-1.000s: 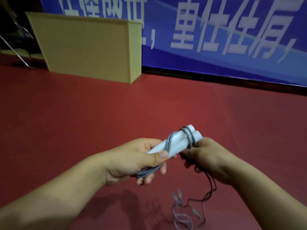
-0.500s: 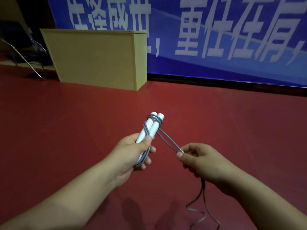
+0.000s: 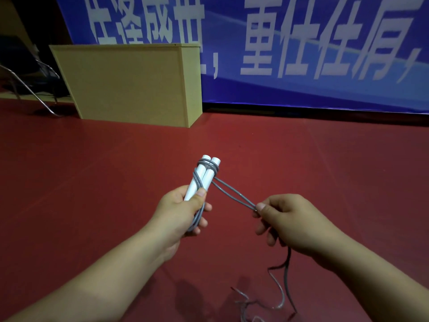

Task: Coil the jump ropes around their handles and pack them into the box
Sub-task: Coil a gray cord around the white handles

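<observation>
A dark red floor (image 3: 92, 182) fills most of the view. At the back hangs a blue banner (image 3: 301, 54) with large white characters. In front of it, to the left, stands one tan wooden box (image 3: 130, 82), well apart from the hands. Metal chair legs (image 3: 30, 91) show at the far left edge.

Two bare forearms reach forward from the bottom of the view. The left hand (image 3: 183, 210) is held upright, its fingers and thumb curled in a closed grip round the lower part of two white handles (image 3: 204, 176). The handles stand side by side, touching, tilted slightly right. The thumb presses their front.

One grey rope (image 3: 232, 194) is wound in a few turns round the handles near their top ends, with one strand crossing diagonally below. Two strands run from the handles down and right to the right hand (image 3: 287, 219), which pinches them between thumb and forefinger, its other fingers curled. Below this hand the loose rope hangs down and lies in tangled loops on the floor.
</observation>
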`<state>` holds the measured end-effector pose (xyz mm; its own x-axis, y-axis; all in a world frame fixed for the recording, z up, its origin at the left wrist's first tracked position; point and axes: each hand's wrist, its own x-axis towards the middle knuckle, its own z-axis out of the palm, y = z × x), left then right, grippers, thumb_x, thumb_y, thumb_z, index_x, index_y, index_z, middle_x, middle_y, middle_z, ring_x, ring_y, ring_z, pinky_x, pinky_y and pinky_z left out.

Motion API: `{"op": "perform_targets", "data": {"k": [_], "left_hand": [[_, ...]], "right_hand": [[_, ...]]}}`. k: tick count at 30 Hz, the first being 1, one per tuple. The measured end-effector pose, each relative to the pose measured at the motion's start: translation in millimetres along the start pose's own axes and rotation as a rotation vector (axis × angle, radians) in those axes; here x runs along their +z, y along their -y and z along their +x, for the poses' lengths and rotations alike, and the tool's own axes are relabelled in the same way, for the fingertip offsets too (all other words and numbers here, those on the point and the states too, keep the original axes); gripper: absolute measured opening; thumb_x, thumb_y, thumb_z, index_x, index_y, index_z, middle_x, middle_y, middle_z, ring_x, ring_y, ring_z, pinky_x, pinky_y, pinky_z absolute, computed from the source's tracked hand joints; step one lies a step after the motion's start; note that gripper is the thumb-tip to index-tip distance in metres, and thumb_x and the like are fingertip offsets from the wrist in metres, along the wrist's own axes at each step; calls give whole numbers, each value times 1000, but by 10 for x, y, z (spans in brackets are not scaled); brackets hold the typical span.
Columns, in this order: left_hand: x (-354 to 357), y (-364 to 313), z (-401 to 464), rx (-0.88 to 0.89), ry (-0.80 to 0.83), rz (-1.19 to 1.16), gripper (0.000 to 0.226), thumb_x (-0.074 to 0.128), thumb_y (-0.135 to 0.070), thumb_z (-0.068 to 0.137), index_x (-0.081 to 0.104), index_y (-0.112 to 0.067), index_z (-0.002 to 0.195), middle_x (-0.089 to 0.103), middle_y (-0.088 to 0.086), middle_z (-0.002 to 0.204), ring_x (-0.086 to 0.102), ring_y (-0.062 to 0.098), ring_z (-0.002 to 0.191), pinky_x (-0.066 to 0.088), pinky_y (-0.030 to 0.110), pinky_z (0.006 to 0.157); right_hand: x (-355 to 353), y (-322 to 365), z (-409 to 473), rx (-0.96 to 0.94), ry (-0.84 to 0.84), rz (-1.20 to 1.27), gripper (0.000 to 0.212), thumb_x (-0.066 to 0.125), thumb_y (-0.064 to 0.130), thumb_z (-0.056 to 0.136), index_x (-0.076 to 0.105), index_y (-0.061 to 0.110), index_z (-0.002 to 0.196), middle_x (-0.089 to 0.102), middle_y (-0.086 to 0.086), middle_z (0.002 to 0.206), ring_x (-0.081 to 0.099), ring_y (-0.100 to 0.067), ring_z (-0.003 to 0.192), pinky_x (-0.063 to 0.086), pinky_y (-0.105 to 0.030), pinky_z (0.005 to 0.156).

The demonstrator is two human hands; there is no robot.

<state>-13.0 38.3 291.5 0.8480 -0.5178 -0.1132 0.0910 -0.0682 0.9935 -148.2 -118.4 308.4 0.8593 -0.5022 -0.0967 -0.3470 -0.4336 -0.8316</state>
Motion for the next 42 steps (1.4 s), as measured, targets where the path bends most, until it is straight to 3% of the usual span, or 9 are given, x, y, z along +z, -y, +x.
{"op": "perform_targets", "data": {"k": [4,8,16,24,27,34,38,42], "left_hand": [[-10,-8,5,19,-26,-13,12,55,-23,99,63,-15,94,66,1,71,52,10,42,37,19,37],[-33,-34,-8,41,-48,-41,12,55,-23,99,63,-16,93,65,-2,66,51,10,42,37,18,37],[-98,17,15,23,-117,6,11,55,-22,99,63,-16,93,63,2,68,51,9,40,37,18,37],[-233,128,99,100,-174,206,10,55,-17,99,63,-13,94,63,7,69,55,12,41,40,21,36],[-319,197,117,188,-161,442,8,58,-16,96,63,-19,90,66,9,72,62,15,43,43,25,35],[-349,360,94,61,135,753,5,59,-19,95,63,-19,93,69,8,73,68,19,51,48,28,38],[-264,358,37,20,335,922,17,61,-26,94,64,-10,92,72,15,80,71,20,57,54,32,44],[-185,266,-35,150,458,1119,18,62,-36,91,60,-20,84,71,0,73,69,12,60,56,35,62]], "right_hand": [[29,33,-11,39,-1,12,27,46,25,102,63,10,88,75,-3,72,57,-18,45,33,-19,40],[23,60,-44,143,89,123,30,49,28,101,64,4,88,72,-7,66,50,-15,42,27,-21,40],[53,65,-70,110,152,267,33,53,27,100,64,5,79,44,-3,55,42,-17,48,37,-26,49],[-14,19,-84,77,161,23,28,64,32,91,70,8,78,59,1,59,44,-14,51,36,-26,53],[-31,21,-90,32,87,-107,32,65,38,89,69,12,72,63,2,60,47,-12,50,36,-24,51],[-38,60,-137,-191,73,-77,28,65,34,90,63,11,76,43,7,57,37,-8,53,33,-26,54],[-39,39,-117,-248,46,-63,27,62,32,93,61,12,74,42,5,59,35,-8,53,31,-28,53],[-39,22,-80,-252,-18,-25,26,60,31,94,64,11,78,41,11,53,36,-5,50,32,-25,51]]}}
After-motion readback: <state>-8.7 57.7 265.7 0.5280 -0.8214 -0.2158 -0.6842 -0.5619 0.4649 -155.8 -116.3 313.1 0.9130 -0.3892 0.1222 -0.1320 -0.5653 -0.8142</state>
